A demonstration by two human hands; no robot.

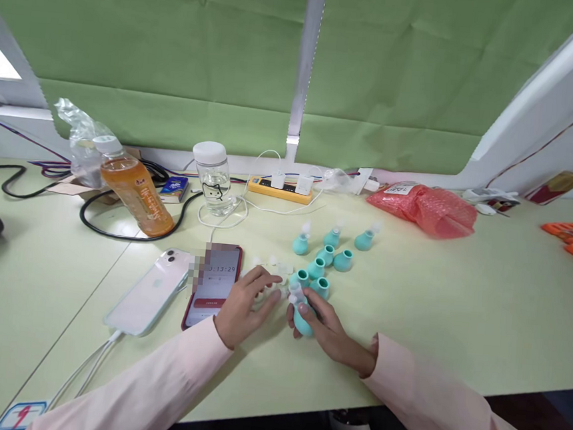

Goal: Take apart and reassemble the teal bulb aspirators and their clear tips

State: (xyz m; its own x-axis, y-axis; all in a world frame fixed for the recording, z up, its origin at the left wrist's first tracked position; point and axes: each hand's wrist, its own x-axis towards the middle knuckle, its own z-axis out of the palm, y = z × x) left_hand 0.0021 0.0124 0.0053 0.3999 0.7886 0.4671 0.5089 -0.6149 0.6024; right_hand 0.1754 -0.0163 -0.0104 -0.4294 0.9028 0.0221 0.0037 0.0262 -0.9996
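My right hand (324, 329) is wrapped round a teal rubber bulb (302, 320) with a clear tip (295, 296) on top, held just above the pale green table (434, 301). My left hand (246, 305) rests beside it with its fingers spread over small clear plastic tips (276, 268) lying on the table. Several more teal bulbs (330, 256) stand in a loose cluster just beyond both hands; three of them at the back carry clear tips.
Left of my hands lie a red-cased phone (215, 286) showing a timer and a white phone (152, 293) face down on a cable. Further back stand an orange drink bottle (135, 192), a clear jar (213, 178), a yellow power strip (281, 189) and a red bubble-wrap bag (424, 210).
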